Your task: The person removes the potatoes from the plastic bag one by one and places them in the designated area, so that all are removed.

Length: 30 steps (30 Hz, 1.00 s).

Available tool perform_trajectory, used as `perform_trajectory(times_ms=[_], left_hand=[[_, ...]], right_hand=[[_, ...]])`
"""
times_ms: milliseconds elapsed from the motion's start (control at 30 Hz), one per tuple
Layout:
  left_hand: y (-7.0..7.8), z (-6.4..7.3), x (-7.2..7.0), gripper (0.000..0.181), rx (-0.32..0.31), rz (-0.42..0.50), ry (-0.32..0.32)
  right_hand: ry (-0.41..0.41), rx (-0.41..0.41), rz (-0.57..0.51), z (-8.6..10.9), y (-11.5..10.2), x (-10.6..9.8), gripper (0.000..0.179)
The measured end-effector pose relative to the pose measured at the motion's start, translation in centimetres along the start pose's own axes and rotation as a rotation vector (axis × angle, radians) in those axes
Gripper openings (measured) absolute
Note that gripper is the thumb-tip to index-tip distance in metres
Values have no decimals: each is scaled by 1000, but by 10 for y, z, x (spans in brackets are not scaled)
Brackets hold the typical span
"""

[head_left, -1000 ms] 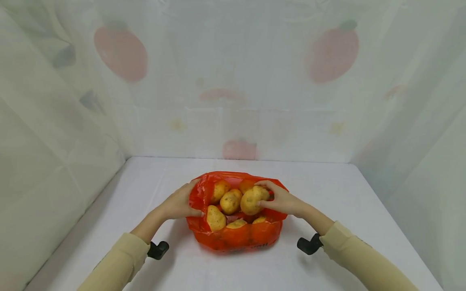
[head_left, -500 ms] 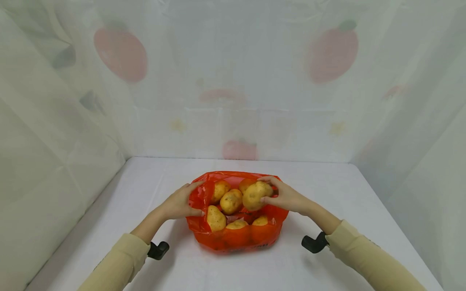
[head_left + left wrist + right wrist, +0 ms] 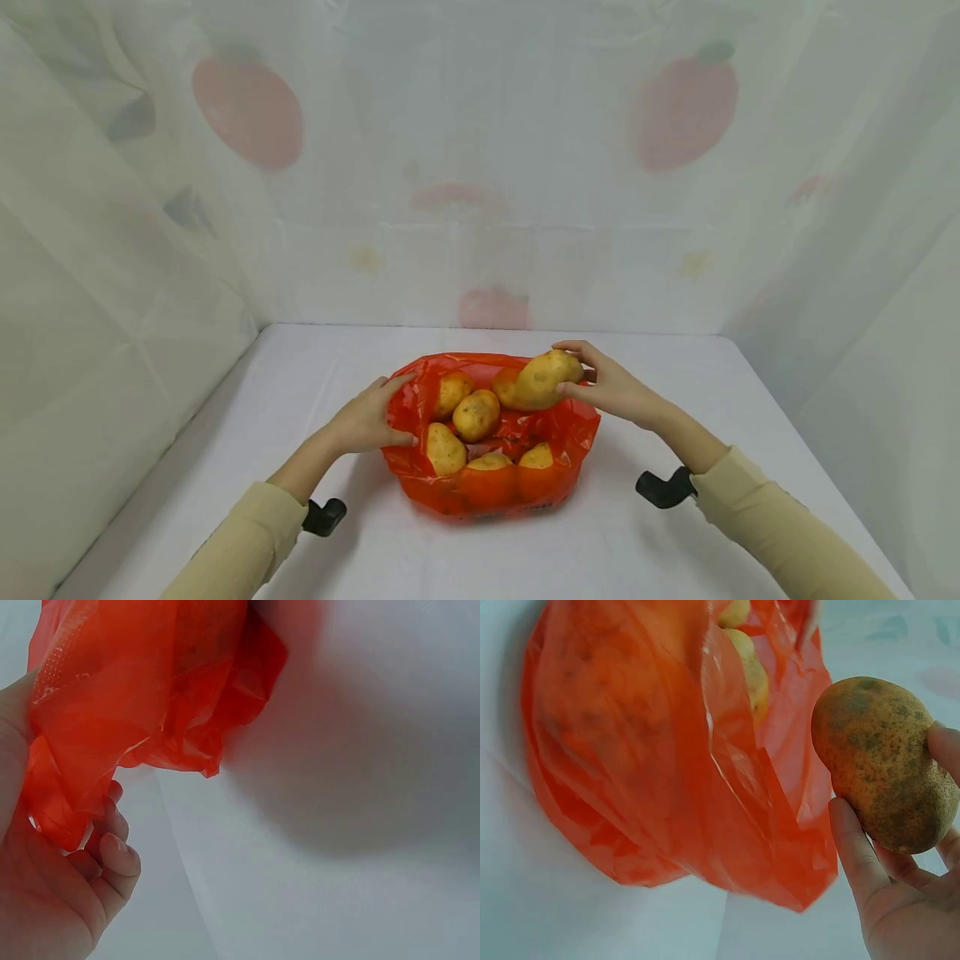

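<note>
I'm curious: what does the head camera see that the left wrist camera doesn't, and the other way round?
Only the head view: the right hand holding a potato, the other potatoes in the bag's open mouth, both sleeves and the backdrop's red prints.

Only the left wrist view: the palm side of the left hand, close up, with fingers curled.

Both: that left hand holding the red bag, and the white tabletop.

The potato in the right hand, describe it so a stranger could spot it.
On the white table sits an open red bag of potatoes. At its back right edge, the right hand grips a lumpy potato, the only one held.
</note>
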<state>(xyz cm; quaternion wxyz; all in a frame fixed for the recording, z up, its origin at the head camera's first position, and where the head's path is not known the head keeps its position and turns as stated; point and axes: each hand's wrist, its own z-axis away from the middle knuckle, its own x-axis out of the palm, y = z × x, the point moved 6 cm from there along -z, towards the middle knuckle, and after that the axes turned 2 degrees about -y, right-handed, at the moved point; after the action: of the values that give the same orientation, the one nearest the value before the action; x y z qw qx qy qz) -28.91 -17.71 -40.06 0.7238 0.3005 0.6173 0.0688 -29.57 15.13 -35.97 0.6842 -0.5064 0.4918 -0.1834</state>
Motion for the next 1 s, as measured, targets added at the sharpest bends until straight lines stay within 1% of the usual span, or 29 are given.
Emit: perform_trajectory(times_ms=[267,467,667,800,1000], left_hand=[[-1,1,-2,95,10,-39,5],[-2,1,-2,95,1,-36,-2],[-2,1,-1,95,-15,-23,-2],[-1,2,-1,95,-11,-23,-4],[-2,2,-2,95,-16,-32,-8]], right_hand=[[63,10,-25,5,9,-18,62],[115,5,-44,8,17,-33,62],[172,19,-64,11,31,-47,67],[213,21,-106,11,39,-57,68],[294,51,-176,13,51,-74,70]])
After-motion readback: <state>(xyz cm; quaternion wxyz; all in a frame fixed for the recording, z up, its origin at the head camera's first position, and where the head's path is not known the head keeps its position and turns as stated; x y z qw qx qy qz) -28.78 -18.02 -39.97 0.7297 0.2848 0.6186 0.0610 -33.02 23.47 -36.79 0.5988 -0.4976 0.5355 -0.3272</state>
